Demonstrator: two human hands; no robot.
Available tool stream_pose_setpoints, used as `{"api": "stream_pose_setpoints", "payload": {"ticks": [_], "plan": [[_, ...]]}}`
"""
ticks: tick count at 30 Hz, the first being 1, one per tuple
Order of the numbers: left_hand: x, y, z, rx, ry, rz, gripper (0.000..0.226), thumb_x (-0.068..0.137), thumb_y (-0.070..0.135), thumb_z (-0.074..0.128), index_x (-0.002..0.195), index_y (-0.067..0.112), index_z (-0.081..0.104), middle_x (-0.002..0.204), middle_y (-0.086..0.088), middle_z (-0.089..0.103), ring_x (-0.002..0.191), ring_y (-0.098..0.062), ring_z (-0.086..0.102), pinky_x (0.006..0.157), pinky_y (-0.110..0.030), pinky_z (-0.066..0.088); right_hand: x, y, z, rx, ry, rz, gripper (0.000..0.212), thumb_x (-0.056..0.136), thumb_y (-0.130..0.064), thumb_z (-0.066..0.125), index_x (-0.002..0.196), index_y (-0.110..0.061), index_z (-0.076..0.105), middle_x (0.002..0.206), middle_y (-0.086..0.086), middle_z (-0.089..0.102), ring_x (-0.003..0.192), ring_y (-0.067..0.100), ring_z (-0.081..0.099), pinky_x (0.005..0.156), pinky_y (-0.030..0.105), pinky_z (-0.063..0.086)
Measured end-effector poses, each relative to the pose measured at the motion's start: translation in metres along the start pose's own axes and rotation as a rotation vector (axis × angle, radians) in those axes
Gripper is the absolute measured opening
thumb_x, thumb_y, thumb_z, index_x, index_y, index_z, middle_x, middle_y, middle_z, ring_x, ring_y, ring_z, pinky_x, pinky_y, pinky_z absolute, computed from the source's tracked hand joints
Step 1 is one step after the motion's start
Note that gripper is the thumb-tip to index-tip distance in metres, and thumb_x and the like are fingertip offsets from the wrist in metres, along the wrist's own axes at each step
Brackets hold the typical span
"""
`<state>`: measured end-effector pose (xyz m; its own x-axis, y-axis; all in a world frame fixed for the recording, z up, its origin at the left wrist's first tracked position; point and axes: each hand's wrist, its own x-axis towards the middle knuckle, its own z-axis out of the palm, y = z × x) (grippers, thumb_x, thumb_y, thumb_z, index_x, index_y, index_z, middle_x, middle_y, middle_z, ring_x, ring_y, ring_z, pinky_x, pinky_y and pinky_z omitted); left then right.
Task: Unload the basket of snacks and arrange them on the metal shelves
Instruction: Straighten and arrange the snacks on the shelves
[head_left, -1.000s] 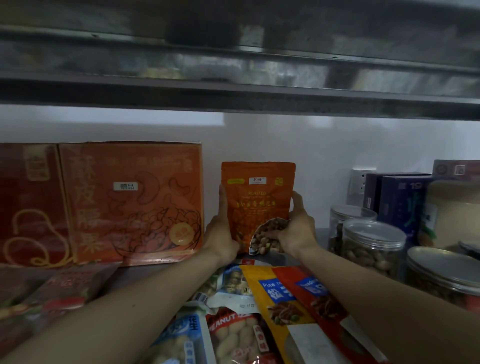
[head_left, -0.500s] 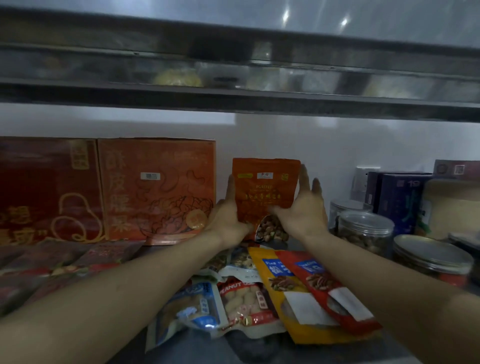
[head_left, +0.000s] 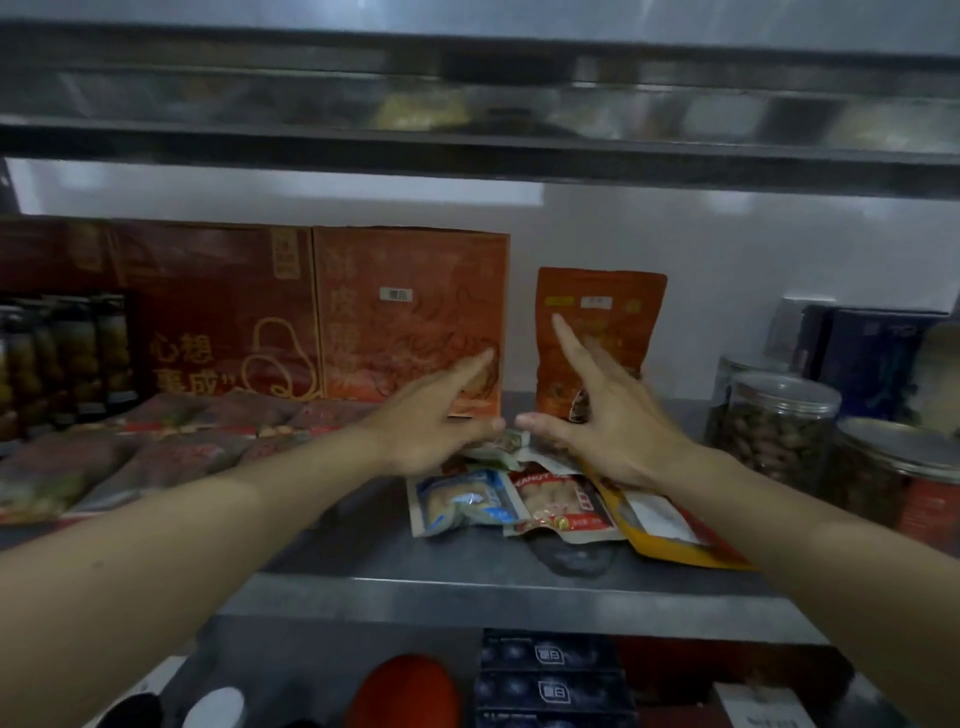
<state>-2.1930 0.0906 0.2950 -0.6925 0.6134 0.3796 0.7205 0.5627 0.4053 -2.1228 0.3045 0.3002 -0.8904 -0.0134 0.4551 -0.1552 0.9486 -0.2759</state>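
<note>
An orange pouch of roasted nuts (head_left: 613, 312) stands upright at the back of the metal shelf (head_left: 467, 582), against the white wall. My left hand (head_left: 436, 421) and my right hand (head_left: 602, 415) hover in front of it with fingers spread, holding nothing. Both hands are off the pouch. Below them, several flat snack packs lie on the shelf: a blue one (head_left: 462, 501), a peanut pack (head_left: 558, 506) and a yellow one (head_left: 670, 540). The basket is out of view.
Two red-orange gift boxes (head_left: 405, 312) stand left of the pouch. Dark red packs (head_left: 156, 441) lie at the left, with bottles (head_left: 62, 358) behind. Clear nut jars (head_left: 774, 426) and blue boxes (head_left: 872, 358) fill the right. An upper shelf (head_left: 467, 150) hangs overhead; dark boxes (head_left: 550, 675) sit below.
Both hands have let go of the orange pouch and drawn back toward me with fingers spread. The pouch stays upright by the wall. The view has pulled back and tilted down.
</note>
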Motion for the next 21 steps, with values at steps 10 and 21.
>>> {"api": "stream_pose_setpoints", "payload": {"ticks": [10,21], "plan": [[0.013,-0.039,0.010,0.310,-0.162,0.201,0.020,0.090,0.016,0.062,0.109,0.016,0.068,0.113,-0.003,0.068,0.105,-0.021,0.061,0.086,-0.033,0.050,0.009,-0.049,0.023,-0.385,-0.368,0.026,0.037,0.096,-0.040,0.058,0.130,-0.025,0.061,0.134,0.001,0.059,0.127,0.024,0.048,0.110,0.046,0.030],[0.017,-0.041,-0.044,-0.215,0.190,0.278,0.010,0.096,0.015,0.059,0.085,0.018,0.060,0.079,0.007,0.062,0.074,-0.006,0.058,0.062,-0.020,0.040,0.008,-0.078,0.008,0.620,0.016,0.192,0.019,0.092,-0.010,0.066,0.110,-0.005,0.061,0.100,0.010,0.072,0.078,0.013,0.070,0.068,0.026,0.057]]}}
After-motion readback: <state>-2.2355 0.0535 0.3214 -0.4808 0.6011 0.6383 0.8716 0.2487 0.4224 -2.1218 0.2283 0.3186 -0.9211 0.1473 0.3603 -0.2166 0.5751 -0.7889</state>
